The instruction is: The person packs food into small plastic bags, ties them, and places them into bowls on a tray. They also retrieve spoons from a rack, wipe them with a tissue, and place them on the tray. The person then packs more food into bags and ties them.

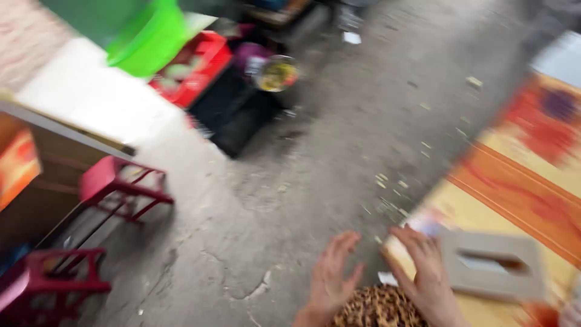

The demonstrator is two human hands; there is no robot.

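I look down on a grey concrete floor that fills most of the blurred view, cracked near the bottom and strewn with pale scraps toward the right. On the right a big patterned mat in yellow, orange and red runs slantwise from the upper edge to the lower corner. At the left a white-topped table juts in, with an orange panel below its edge. A bright green tub hangs at the top left, and just beside it sits a red crate with pale things inside, touching a black box that stands on the floor. Two red stools stand by the table, one near its corner and one at the lower left. On the mat lies a flat grey box, oblong, with a slot cut in its top; any label is too smeared to make out. A round bowl with yellowish contents rests above the black box. A small white slip lies on the floor near the top. My left hand is spread open, fingers apart, holding nothing, over the floor. My right hand is likewise open and empty, its fingers just beside the grey box at the mat's edge. A leopard-print cloth shows between the wrists.
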